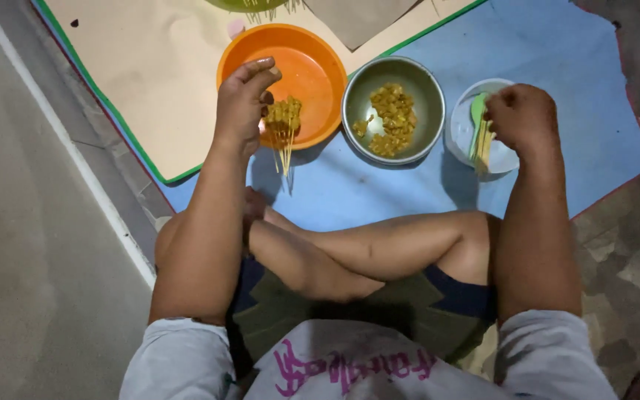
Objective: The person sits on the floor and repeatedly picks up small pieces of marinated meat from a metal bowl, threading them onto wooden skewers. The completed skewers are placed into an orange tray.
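**Head view: skewers going into the orange bowl, fresh sticks at the right**

Head camera looks down on a person sitting cross-legged on a blue mat [557, 67] on the floor, and I read the work as threading yellow pieces onto sticks. My left hand [242, 100] rests over the near rim of the orange bowl [312, 63], fingers loosely curled and touching the bundle of loaded skewers [283, 122], whose bare ends stick out over the rim toward me. My right hand [521, 115] is bunched, fingertips pinching at the bare sticks [483, 144] in the clear tub [462, 126]; I cannot tell whether it grips one stick or several.

To do this step well, I judge the right hand should draw out a single stick by its blunt end, while the left lays the finished skewers flat, pointing the same way, so they do not roll out.

Between the two hands sits the steel bowl [357, 100] with the yellow pieces [392, 118], near both hands and touched by neither. Brown paper [150, 74] lies beyond the orange bowl.
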